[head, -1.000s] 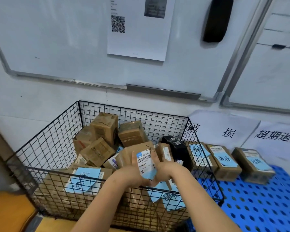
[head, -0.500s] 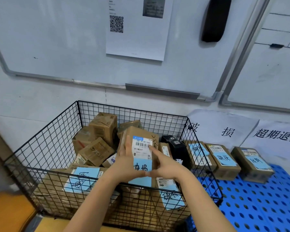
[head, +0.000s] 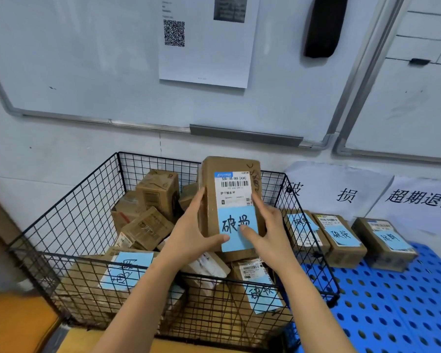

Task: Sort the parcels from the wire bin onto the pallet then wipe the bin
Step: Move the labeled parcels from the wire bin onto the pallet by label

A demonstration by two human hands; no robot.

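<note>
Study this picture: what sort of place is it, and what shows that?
Probably a courier depot's parcel sorting corner: a wire bin heaped with labelled parcels, a blue pallet holding sorted ones, and paper category signs behind it.

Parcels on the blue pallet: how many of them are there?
3, in a row along the wall: the left parcel beside the wire bin, partly behind its mesh; the middle parcel; the right parcel. Others may lie outside the frame.
</note>
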